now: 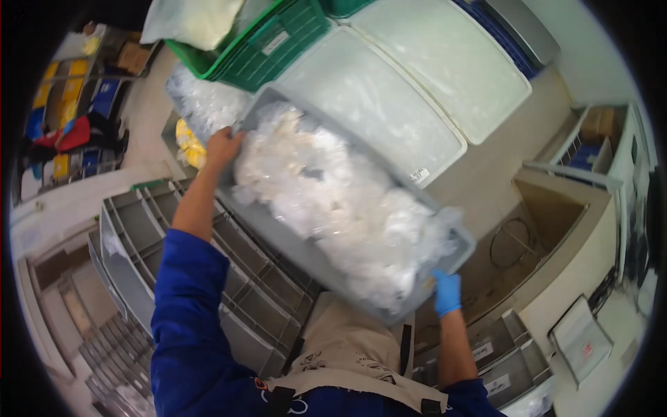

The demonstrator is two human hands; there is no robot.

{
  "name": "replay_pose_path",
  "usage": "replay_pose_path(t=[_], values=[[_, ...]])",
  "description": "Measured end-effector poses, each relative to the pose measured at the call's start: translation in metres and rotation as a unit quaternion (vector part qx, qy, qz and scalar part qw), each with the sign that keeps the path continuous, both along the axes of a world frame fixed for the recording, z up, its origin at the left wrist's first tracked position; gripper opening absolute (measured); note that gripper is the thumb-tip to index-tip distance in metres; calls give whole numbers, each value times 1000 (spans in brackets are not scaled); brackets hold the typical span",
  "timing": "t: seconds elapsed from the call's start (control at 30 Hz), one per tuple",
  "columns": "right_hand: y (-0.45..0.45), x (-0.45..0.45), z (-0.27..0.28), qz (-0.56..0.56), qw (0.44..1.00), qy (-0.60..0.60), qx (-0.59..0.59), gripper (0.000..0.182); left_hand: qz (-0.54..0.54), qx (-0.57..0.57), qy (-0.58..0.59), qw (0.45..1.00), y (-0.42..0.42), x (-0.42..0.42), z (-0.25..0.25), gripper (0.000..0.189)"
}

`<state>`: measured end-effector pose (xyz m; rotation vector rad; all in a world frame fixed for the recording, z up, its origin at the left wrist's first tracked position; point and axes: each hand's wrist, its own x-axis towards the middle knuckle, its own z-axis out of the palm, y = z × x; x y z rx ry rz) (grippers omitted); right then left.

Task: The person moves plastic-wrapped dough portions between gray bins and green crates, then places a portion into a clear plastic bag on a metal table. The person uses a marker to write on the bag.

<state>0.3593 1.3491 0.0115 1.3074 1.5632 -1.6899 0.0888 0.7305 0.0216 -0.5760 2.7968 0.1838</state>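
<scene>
Both hands grip a long grey plastic bin (pixel 292 250) by its two ends, and it lies slantwise before me. Clear plastic bags with white and cream contents (pixel 333 193) fill it. My left hand (pixel 225 146), bare, is closed on the rim at the upper left end. On the lower right end is my right hand (pixel 446 293), in a blue glove, its fingertips partly hidden by the bin's edge. A beige apron (pixel 349 333) shows just below the bin.
A green crate (pixel 281 47) holding a white bag and two large pale lids (pixel 375 104) lie beyond the bin. Grey divided trays (pixel 250 271) stand at lower left, grey bins (pixel 500 375) at lower right. A person in red (pixel 73 134) is far left, near shelving.
</scene>
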Motion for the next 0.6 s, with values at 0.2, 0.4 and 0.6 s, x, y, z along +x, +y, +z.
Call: replay_pose_path(t=[0.2, 0.4, 0.6], values=[[-133, 91, -25, 31, 986, -90, -133, 25, -113, -114, -55, 985, -66, -10, 1, 52], [-166, 96, -107, 26, 991, -83, -105, 24, -148, -114, -42, 981, -107, -2, -65, 38], [-201, 106, -118, 34, 999, -15, 10, 22, -123, -84, 51, 987, -125, 22, -139, 32]])
